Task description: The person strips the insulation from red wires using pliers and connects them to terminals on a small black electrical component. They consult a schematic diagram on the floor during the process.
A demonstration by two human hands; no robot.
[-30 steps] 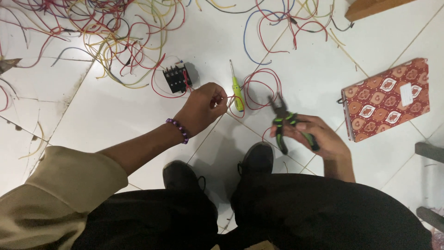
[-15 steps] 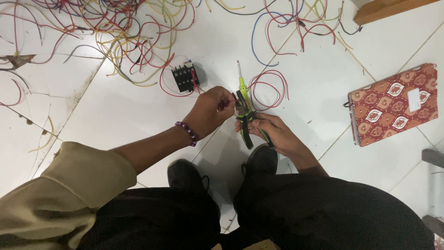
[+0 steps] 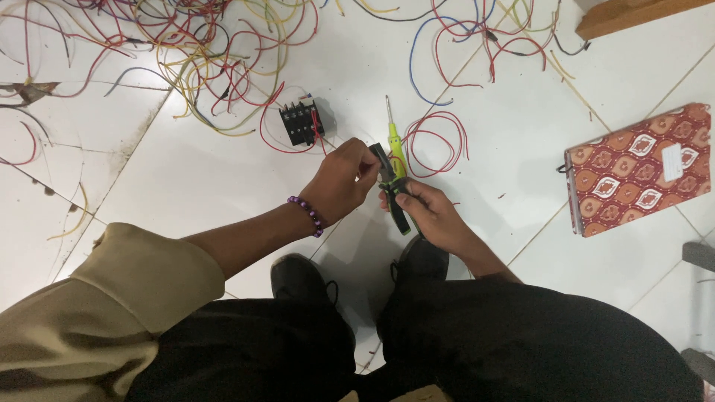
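Head view, looking straight down at a squatting person over glossy white floor tiles with dark grout lines.

Left hand: fingers curled and pinched together on a thin red wire, right at the nose of the pliers. Purple bead bracelet on the wrist, loose khaki sleeve pushed up the forearm.

Right hand: wrapped in a fist around the handles of the pliers, squeezing them close. Handles are black with green rubbery grips, dark metal head points up-left and meets the left fingertips. Whether the metal tips actually bite the wire, cannot tell, fingers cover it.

The red wire runs from the pinch up to a small black boxy electrical component, ribbed top, sitting on the tile just above the left hand.

Screwdriver: slim metal shaft, translucent yellow-green plastic handle, lying flat just above the pliers, its handle end close beside them. Next to it on the right, a loose coil of red wire.

Upper part of the view: big tangle of wires, red, yellow, a few blue and black, thin and curly, spread over the tiles.

Right side: rectangular notebook, red patterned cover with leaf-like motifs, white label, lying well apart from the hands. Wooden block edge top right.

Bottom: black trousers, two dark shoes.
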